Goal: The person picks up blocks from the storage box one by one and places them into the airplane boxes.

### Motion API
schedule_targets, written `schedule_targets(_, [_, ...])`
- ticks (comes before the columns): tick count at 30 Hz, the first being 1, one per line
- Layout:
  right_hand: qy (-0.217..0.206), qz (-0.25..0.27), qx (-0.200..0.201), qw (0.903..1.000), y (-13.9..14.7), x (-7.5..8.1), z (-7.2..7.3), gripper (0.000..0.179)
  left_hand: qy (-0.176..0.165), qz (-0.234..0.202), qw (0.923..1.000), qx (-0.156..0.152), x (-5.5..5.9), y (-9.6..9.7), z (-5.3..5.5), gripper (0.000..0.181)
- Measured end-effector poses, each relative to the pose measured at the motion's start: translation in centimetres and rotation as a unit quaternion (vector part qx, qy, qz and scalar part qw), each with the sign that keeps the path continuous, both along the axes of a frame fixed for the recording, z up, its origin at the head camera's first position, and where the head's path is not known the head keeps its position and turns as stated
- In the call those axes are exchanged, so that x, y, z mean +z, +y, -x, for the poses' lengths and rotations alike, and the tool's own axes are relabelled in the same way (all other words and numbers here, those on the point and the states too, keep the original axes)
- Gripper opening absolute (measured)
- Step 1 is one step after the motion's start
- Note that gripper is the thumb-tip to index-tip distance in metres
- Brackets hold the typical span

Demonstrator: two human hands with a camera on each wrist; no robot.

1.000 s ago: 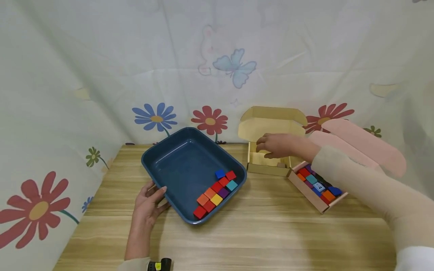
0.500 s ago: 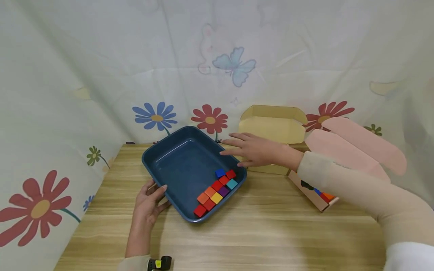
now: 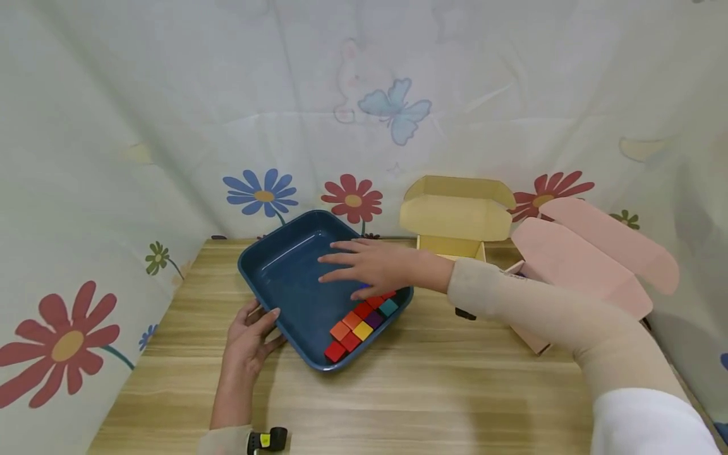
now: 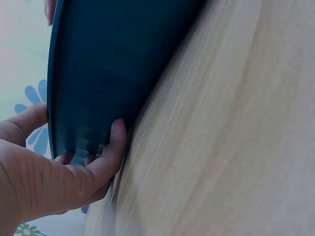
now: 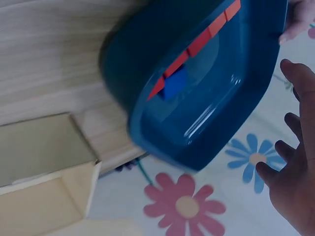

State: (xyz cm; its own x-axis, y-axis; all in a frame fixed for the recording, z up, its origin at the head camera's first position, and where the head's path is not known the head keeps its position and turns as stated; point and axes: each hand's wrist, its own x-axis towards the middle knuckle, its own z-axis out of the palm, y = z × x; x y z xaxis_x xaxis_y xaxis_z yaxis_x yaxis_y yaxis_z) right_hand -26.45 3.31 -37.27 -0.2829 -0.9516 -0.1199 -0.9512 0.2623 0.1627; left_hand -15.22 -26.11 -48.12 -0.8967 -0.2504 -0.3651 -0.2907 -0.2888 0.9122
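A dark blue rectangular tray stands on the wood-grain table. Along its near right side lie small cubes in red, orange, yellow, purple and teal, among them a yellow cube. A blue cube sits beside the red ones in the right wrist view. My left hand grips the tray's left side, thumb at the rim and fingers against the outer wall. Over the tray, my right hand is stretched out with spread fingers and holds nothing. It hides part of the tray and some cubes at the right corner.
An open yellow cardboard box stands right of the tray at the back. Farther right is an open pink box, mostly behind my right sleeve. A flowered cloth hangs behind the table.
My right hand has come out of the yellow box and moved left until it is over the tray, its fingers now spread. The left hand and the tray have stayed in place.
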Motion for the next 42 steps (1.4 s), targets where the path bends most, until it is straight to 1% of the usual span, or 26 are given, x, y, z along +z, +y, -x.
schedule_targets(3, [-0.007, -0.016, 0.007, 0.9998, -1.4, -0.4, -0.4, 0.071, 0.002, 0.002, 1.0000, -0.002, 0.1, 0.0, -0.1, 0.079])
schedule_targets(8, [-0.022, -0.063, 0.015, 0.9977, -3.3, -1.4, -1.1, 0.069, 0.006, -0.005, 1.0000, -0.002, 0.2, 0.0, 0.1, 0.078])
schedule_targets(10, [-0.033, -0.082, 0.024, 0.9958, -4.0, -1.9, -1.4, 0.067, 0.006, -0.009, 0.9999, -0.001, 0.1, 0.0, 0.1, 0.077])
schedule_targets(16, [-0.085, -0.130, 0.045, 0.9868, -5.9, -3.3, -2.3, 0.061, 0.002, -0.016, 0.9999, 0.001, 0.1, 0.0, 0.0, 0.075])
schedule_targets(23, [-0.112, -0.177, 0.065, 0.9758, -7.6, -3.8, -3.1, 0.059, 0.004, -0.010, 0.9999, 0.004, 0.2, 0.1, 0.0, 0.076])
schedule_targets(27, [-0.107, -0.194, 0.079, 0.9719, -8.2, -4.1, -3.3, 0.059, 0.008, -0.013, 0.9999, 0.003, 0.2, 0.0, 0.0, 0.074])
schedule_targets(32, [-0.089, -0.210, 0.094, 0.9692, -8.7, -4.4, -3.4, 0.057, 0.013, -0.014, 0.9998, 0.002, 0.3, 0.1, -0.1, 0.072])
schedule_targets(36, [-0.093, -0.224, 0.083, 0.9666, -9.1, -4.4, -3.1, 0.054, 0.015, -0.012, 0.9998, -0.003, 0.3, 0.1, -0.1, 0.074])
schedule_targets(42, [-0.097, -0.221, 0.064, 0.9683, -9.6, -4.2, -2.7, 0.041, 0.014, -0.013, 0.9998, -0.004, 0.1, 0.1, -0.1, 0.075])
